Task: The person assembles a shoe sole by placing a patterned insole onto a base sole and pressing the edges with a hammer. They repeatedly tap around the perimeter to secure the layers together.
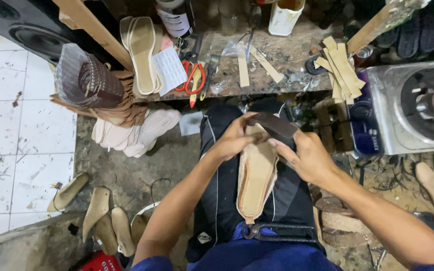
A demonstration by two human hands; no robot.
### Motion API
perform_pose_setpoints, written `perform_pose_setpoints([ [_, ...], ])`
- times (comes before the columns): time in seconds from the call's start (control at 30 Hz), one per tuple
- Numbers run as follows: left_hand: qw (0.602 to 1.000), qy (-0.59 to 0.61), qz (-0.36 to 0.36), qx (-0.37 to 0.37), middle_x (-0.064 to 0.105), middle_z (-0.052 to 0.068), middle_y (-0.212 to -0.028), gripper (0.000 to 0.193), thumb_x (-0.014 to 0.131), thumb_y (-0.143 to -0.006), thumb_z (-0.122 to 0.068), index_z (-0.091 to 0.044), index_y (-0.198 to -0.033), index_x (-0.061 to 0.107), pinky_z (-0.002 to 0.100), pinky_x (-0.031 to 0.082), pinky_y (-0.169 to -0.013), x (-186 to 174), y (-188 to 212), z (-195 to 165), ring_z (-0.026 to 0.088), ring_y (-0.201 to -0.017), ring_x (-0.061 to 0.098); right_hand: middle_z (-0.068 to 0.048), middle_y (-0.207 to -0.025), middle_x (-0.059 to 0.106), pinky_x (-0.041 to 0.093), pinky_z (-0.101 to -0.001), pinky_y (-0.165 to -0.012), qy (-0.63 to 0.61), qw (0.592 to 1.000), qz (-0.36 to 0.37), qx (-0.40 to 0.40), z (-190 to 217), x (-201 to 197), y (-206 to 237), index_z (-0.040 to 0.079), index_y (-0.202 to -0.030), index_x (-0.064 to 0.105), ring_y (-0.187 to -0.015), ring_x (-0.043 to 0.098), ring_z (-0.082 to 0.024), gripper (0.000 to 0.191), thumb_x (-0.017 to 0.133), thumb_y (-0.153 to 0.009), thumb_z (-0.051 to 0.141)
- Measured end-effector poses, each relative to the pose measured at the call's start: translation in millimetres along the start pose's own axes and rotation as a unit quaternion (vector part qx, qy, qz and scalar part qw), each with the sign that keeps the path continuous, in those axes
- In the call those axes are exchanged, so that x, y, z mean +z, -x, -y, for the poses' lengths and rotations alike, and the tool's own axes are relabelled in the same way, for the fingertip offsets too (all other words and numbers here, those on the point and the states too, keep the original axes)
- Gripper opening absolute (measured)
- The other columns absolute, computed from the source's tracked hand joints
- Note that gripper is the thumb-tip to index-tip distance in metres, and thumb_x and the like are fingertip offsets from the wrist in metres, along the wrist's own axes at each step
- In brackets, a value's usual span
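Sole (pixel 256 175), tan, lies lengthwise on the person's lap; left hand (pixel 234 138) grips its toe end, right hand (pixel 307 158) pinches a dark strap (pixel 273 124) across it.

Your wooden workbench (pixel 282 55) is sitting at the far side, carrying red-handled scissors (pixel 193 76), a white paper sheet (pixel 170 68), tan strips (pixel 341 68) at its right and pale insoles (pixel 141 50) at its left.
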State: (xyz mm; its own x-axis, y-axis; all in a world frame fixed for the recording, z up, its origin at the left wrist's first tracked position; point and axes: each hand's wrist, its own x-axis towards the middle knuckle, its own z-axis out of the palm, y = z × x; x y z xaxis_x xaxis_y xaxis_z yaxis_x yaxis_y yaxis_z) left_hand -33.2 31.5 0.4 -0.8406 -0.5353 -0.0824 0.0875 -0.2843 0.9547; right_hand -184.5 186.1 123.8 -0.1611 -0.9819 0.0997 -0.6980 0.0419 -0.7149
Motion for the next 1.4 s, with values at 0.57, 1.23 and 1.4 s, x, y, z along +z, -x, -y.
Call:
perform_pose_setpoints([
  [0.57, 0.996, 0.047, -0.081, -0.016, 0.069, 0.007, -0.122, 0.053, 0.078, -0.088, -0.014, 0.001, -0.134, 0.057, 0.031, 0.053, -0.098, 20, 44, -14, 0.014, -0.11, 0.065, -0.011, -0.068, 0.058, 0.045, -0.0397, -0.056, -0.117, 0.96, -0.218, 0.131, -54, 0, -49, 0.0, -0.101, 0.058, -0.059, 0.057, -0.024, 0.027, 0.059, -0.108, 0.026],
  [1.23, 0.954, -0.056, -0.21, 0.206, 0.07, 0.008, -0.124, 0.055, 0.078, -0.09, -0.009, 0.004, -0.139, 0.055, 0.03, 0.056, -0.1, -3, 56, -135, 0.012, -0.113, 0.067, -0.012, -0.099, 0.073, 0.058, -0.033, -0.074, -0.03, 0.999, -0.033, 0.002, -12, 30, 15, 0.001, -0.107, 0.071, -0.081, 0.073, -0.022, 0.026, 0.074, -0.085, 0.013],
  [1.4, 0.951, 0.135, -0.144, 0.239, 0.068, 0.008, -0.128, 0.059, 0.078, -0.089, -0.006, 0.002, -0.142, 0.053, 0.031, 0.054, -0.103, 16, 72, -131, 0.014, -0.115, 0.066, -0.012, -0.121, 0.067, 0.053, -0.0374, -0.091, -0.399, 0.893, -0.158, 0.136, -45, 64, 48, 0.0, -0.141, 0.051, -0.105, 0.066, -0.024, 0.05, 0.064, -0.095, 0.014],
])
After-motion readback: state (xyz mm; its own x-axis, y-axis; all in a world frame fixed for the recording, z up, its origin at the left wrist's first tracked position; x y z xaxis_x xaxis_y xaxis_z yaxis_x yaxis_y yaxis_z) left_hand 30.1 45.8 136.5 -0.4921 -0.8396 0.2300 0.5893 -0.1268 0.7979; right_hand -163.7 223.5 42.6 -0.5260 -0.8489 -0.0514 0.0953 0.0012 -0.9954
